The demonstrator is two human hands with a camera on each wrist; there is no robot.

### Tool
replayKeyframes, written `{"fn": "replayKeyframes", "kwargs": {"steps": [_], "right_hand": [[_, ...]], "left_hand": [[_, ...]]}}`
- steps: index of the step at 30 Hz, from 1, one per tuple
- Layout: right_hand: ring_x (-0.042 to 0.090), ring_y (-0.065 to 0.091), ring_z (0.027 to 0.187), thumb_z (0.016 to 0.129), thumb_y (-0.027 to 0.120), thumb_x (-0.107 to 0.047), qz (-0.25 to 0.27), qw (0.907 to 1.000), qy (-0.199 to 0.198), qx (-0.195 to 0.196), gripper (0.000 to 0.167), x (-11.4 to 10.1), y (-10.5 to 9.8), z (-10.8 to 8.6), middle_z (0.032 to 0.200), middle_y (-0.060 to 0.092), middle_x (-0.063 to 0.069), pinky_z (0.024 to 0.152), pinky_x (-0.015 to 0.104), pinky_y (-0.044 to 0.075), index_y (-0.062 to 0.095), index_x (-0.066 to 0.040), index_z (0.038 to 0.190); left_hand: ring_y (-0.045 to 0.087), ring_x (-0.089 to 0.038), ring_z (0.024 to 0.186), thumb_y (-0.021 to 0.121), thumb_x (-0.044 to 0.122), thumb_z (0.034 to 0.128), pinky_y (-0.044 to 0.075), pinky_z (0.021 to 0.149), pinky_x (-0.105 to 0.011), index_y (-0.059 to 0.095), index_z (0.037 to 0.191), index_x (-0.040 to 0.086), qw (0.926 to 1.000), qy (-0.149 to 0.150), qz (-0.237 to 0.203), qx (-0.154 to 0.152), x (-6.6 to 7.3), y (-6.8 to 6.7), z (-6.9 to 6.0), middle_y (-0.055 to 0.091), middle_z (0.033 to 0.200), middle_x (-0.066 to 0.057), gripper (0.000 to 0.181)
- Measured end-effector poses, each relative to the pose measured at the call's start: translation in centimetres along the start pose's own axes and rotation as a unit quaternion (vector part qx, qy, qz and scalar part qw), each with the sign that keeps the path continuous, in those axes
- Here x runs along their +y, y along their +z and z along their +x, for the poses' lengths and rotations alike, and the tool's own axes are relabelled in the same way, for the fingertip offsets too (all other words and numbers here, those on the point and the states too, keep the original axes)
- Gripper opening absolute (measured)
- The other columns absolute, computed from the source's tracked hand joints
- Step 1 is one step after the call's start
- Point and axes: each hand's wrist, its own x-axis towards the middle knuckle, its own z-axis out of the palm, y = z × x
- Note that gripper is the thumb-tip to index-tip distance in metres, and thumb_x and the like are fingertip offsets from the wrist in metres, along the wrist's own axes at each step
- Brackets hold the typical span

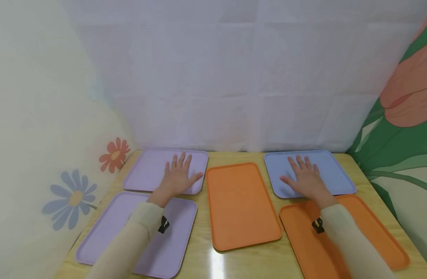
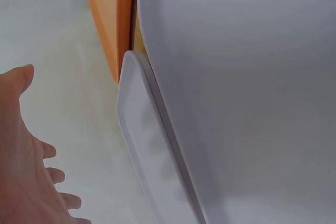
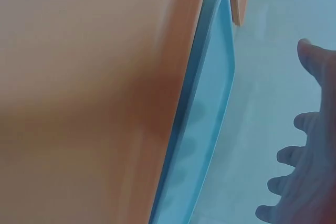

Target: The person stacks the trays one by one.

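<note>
My left hand (image 1: 178, 179) is held over the back-left purple tray (image 1: 147, 166), palm down with fingers spread and straight. In the left wrist view, the left hand (image 2: 23, 166) stands apart from that tray's surface (image 2: 149, 140), holding nothing. Over the blue tray (image 1: 330, 170) at the back right, my right hand (image 1: 305, 180) is likewise spread and holds nothing. A gap shows between the right hand (image 3: 310, 166) and the blue tray (image 3: 205, 114) in the right wrist view. Faint finger shadows fall on both of these trays.
A second purple tray (image 1: 171, 240) lies at the front left, under the left forearm. An orange tray (image 1: 242, 209) is in the middle, and another orange tray (image 1: 370, 232) lies beneath the right forearm. The wooden table (image 1: 199, 259) meets a white cloth backdrop (image 1: 213, 77).
</note>
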Motion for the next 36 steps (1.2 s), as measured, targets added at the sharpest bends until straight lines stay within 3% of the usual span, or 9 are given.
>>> {"fn": "replayKeyframes", "kwargs": {"steps": [9, 14, 20, 26, 32, 36], "right_hand": [[0.055, 0.018, 0.146, 0.099, 0.052, -0.058, 0.008, 0.9991, -0.035, 0.024, 0.086, -1.9, 0.4, 0.7, 0.161, 0.022, 0.031, 0.114, 0.073, 0.020, 0.027, -0.003, 0.159], [0.055, 0.029, 0.140, 0.099, 0.057, -0.051, 0.023, 0.9982, -0.049, 0.025, 0.081, -2.6, 0.6, 1.2, 0.157, 0.029, 0.032, 0.110, 0.071, 0.030, 0.030, -0.002, 0.158], [0.052, 0.039, 0.132, 0.099, 0.061, -0.038, 0.056, 0.9965, -0.059, 0.022, 0.073, -3.4, 1.0, 1.8, 0.144, 0.042, 0.033, 0.104, 0.067, 0.040, 0.035, 0.002, 0.154], [0.048, 0.049, 0.122, 0.097, 0.064, -0.027, 0.093, 0.9931, -0.071, 0.013, 0.065, -4.2, 1.6, 2.6, 0.132, 0.051, 0.033, 0.100, 0.062, 0.044, 0.041, 0.007, 0.147], [0.041, 0.057, 0.111, 0.097, 0.064, -0.024, 0.122, 0.9901, -0.066, -0.020, 0.059, -4.7, 2.2, 3.8, 0.123, 0.056, 0.028, 0.094, 0.056, 0.048, 0.045, 0.008, 0.144], [0.037, 0.060, 0.103, 0.095, 0.067, -0.017, 0.140, 0.9876, -0.065, -0.028, 0.055, -5.0, 2.4, 4.5, 0.113, 0.062, 0.024, 0.090, 0.053, 0.051, 0.050, 0.010, 0.139]], "left_hand": [[0.024, -0.054, 0.145, 0.052, 0.057, 0.0982, 0.027, 0.115, -0.067, 0.025, 0.157, -0.005, 0.9994, 0.023, -0.026, 0.009, 1.8, 0.0, -0.2, 0.020, 0.162, -0.030, 0.089], [0.029, -0.050, 0.142, 0.056, 0.056, 0.0964, 0.041, 0.106, -0.064, 0.025, 0.157, -0.003, 0.9975, -0.003, -0.067, -0.019, 3.2, 0.1, -0.5, 0.026, 0.159, -0.029, 0.090], [0.042, -0.053, 0.131, 0.071, 0.043, 0.0899, 0.045, 0.103, -0.061, 0.032, 0.153, -0.005, 0.9917, -0.025, -0.119, -0.041, 4.8, 0.1, -1.4, 0.035, 0.148, -0.034, 0.088], [0.055, -0.050, 0.119, 0.073, 0.038, 0.0892, 0.049, 0.098, -0.058, 0.032, 0.152, -0.008, 0.9858, -0.040, -0.145, -0.074, 5.8, 0.2, -2.5, 0.039, 0.145, -0.036, 0.088], [0.052, -0.050, 0.124, 0.074, 0.037, 0.0870, 0.046, 0.103, -0.059, 0.034, 0.149, -0.011, 0.9791, -0.062, -0.169, -0.096, 6.5, 0.9, -3.5, 0.045, 0.143, -0.035, 0.088], [0.059, -0.043, 0.117, 0.077, 0.032, 0.0838, 0.049, 0.100, -0.055, 0.037, 0.145, -0.015, 0.9743, -0.062, -0.192, -0.100, 6.9, 1.4, -4.3, 0.058, 0.128, -0.031, 0.086]]}}
